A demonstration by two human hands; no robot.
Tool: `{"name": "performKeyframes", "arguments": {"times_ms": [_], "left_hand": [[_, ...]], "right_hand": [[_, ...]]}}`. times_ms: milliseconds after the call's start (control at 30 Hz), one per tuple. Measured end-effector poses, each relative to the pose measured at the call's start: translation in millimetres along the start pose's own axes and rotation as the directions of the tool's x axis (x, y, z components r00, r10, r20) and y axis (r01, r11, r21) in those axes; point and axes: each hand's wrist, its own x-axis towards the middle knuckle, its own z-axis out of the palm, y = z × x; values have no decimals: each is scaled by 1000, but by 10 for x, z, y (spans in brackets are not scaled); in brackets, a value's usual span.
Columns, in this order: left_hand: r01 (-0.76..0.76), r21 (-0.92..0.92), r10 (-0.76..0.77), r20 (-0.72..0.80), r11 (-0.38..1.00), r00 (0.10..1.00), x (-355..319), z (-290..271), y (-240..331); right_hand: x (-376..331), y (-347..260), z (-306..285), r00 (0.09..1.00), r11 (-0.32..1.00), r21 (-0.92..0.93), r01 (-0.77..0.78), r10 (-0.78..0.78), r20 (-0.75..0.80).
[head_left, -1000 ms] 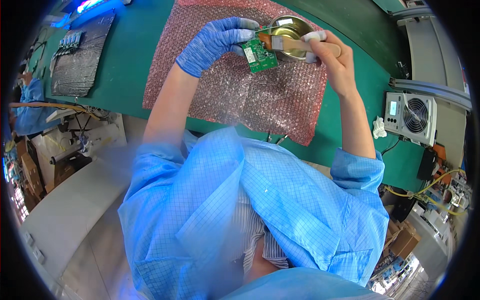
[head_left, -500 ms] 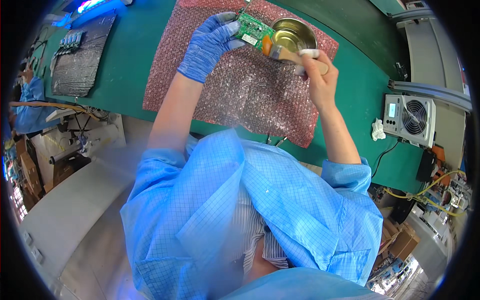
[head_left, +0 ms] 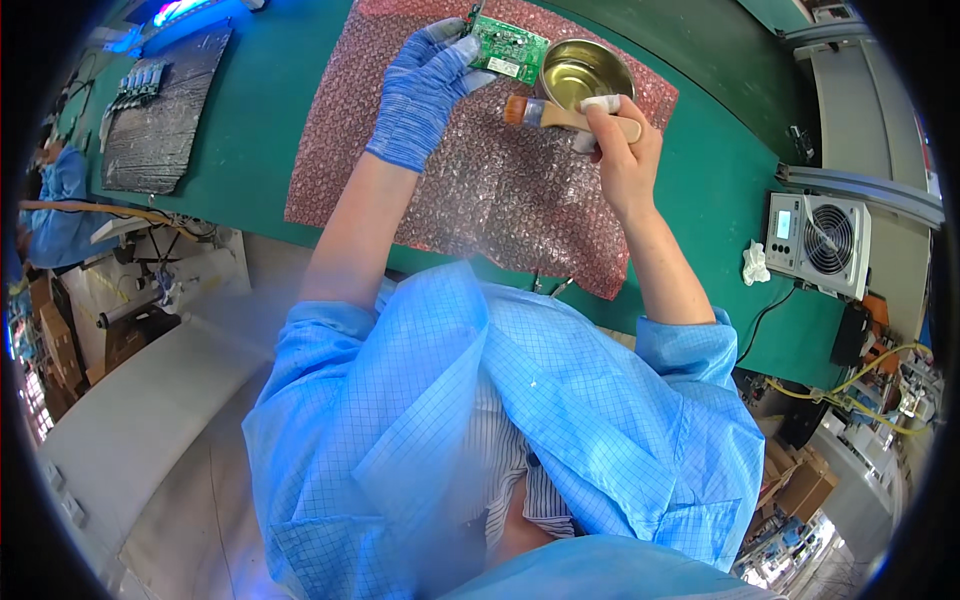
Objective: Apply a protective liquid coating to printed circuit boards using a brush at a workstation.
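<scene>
Your left hand (head_left: pixel 425 95), in a blue knit glove, has its fingers (head_left: pixel 452 52) curled and clamped on the near-left edge of a small green circuit board (head_left: pixel 508 48), thumb on one face and fingertips behind it, so the board sticks out to the right of your grip and tilts its component side up toward you. The board hangs in the air just to the left of the round metal bowl (head_left: pixel 585 72), its right corner nearly meeting the bowl's rim; whether they touch cannot be told. Your right hand (head_left: pixel 622 150) is bare except for white finger cots on the fingertips (head_left: pixel 600 104), and its fingers are closed around the wooden handle of a small brush (head_left: pixel 560 114). The handle runs crosswise through your grip, and the bristle end points left, sitting just in front of the bowl's near rim and just below the board, apart from it. The bowl stands on a pink bubble-wrap sheet (head_left: pixel 480 190) spread over the green bench top (head_left: pixel 260 120). To the right of the bowl, well apart and beyond the sheet's edge, a grey box with a round fan grille (head_left: pixel 818 242) sits on the bench, with a crumpled white scrap (head_left: pixel 755 264) beside it. Far to the left of the bowl lies a dark silvery mat (head_left: pixel 160 120).
</scene>
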Motion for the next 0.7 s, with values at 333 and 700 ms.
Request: {"name": "performKeyframes", "arguments": {"times_ms": [333,700], "left_hand": [[21,-55,-20,3,998,1000,53,-55,-26],[45,-99,-57,-128,994,990,883,-379,154]], "right_hand": [[67,62,-13,999,999,-4,38,-38,14],[344,307,-623,957,986,99,136,-104,-270]]}}
